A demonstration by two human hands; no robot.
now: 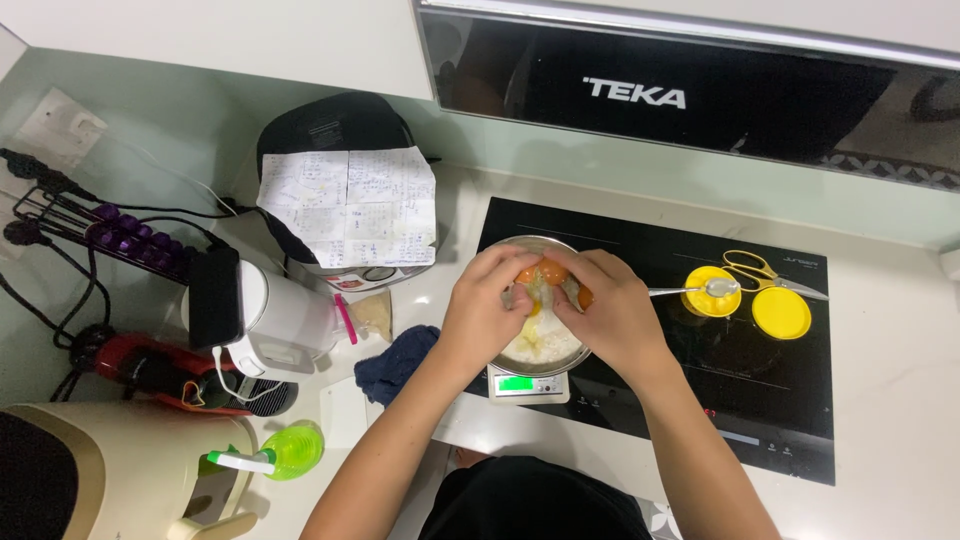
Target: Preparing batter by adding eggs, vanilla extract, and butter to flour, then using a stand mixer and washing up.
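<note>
I have the brown egg [545,273] between both hands over the round steel mixing bowl [520,245], which sits on a small white kitchen scale with a green lit display [527,384] at the left edge of the black glass cooktop [760,400]. My left hand [487,310] grips the left half of the shell and my right hand [610,312] the right half, thumbs meeting at the middle, fingers [505,268] curled tight over the top. The shell looks split already: pale, wet content shows hanging below it, so I judge the cracking done and the emptying under way. White, floury stuff already lies in the bowl beneath. What is left, as far as I can tell, is to pull the halves fully apart, let the rest drop, and put the shell aside.

The egg's long axis runs left to right, roughly level, one end buried in each palm; which is the pointed end I cannot tell. The opening faces down into the bowl.

To the right on the cooktop lie two yellow round lids [780,313], a metal spoon [690,290] and yellow-handled scissors [765,270]. A dark blue cloth [395,362] lies on the bench left of the bowl.
</note>
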